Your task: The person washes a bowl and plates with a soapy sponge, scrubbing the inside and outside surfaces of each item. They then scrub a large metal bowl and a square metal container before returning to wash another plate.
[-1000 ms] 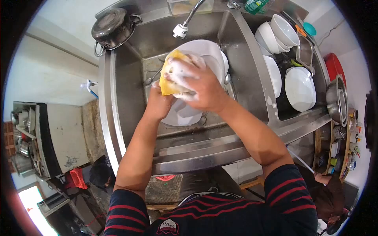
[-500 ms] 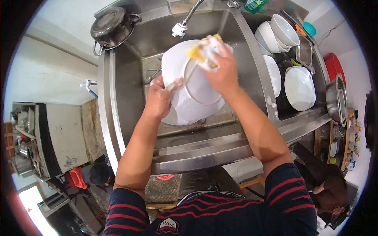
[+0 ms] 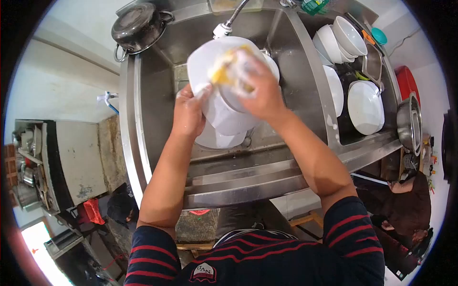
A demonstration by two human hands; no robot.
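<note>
A white plate (image 3: 202,59) is held up over the steel sink (image 3: 162,95) by my left hand (image 3: 191,108), whose fingers close on its left edge. In my right hand (image 3: 257,86) is a soapy yellow-and-white sponge (image 3: 222,74), pressed against the plate's face and blurred by motion. Other white dishes (image 3: 222,139) lie beneath the held plate, partly hidden by it. Just behind the plate hangs the white faucet head (image 3: 222,31) on its flexible metal hose.
A dark pot (image 3: 137,29) sits at the sink's back left corner. White bowls (image 3: 348,35) and white plates (image 3: 365,107) fill the right basin, with a steel bowl (image 3: 408,124) beside it. At lower right is another person (image 3: 405,205).
The held plate has risen and moved slightly back left. My right hand has swept the sponge left and down across it. The person at lower right has shifted, with an arm now showing.
</note>
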